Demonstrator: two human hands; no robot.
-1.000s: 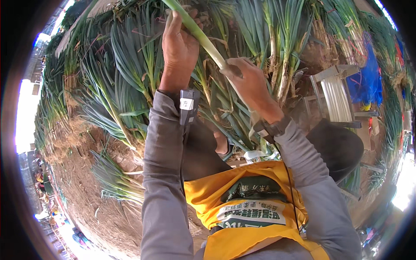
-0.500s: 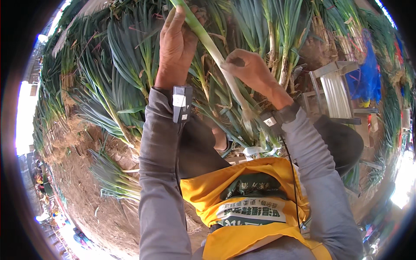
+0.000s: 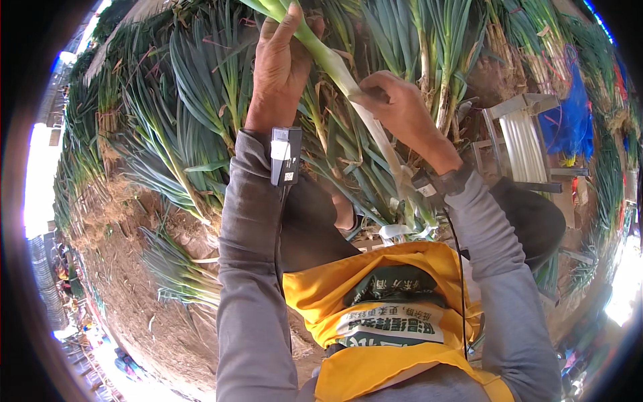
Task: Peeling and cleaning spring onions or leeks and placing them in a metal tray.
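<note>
A thick green onion (image 3: pixel 333 65) slants across the upper middle, its green end at the top and its pale, rooty end lower right. My left hand (image 3: pixel 280 75) is closed round its upper stalk, the thumb lying along the front. Against the white part, my right hand (image 3: pixel 410 119) is closed in a pinch, thumb and forefinger touching the stalk. Whether a strip of outer skin lies between those fingertips, I cannot make out. More loose green onions (image 3: pixel 351 171) lie beneath the held one.
Bundles of green onions (image 3: pixel 194 74) spread along the far side and both edges. A small bunch (image 3: pixel 177 268) lies on the brown ground at left. At right stand a metal frame with a white ribbed panel (image 3: pixel 521 144) and blue netting (image 3: pixel 566 120). A yellow apron (image 3: pixel 395 261) covers my lap.
Both hands and the green onion have shifted slightly to the right. My right hand has moved a little away from my left, and more of the forking green end shows at the top.
</note>
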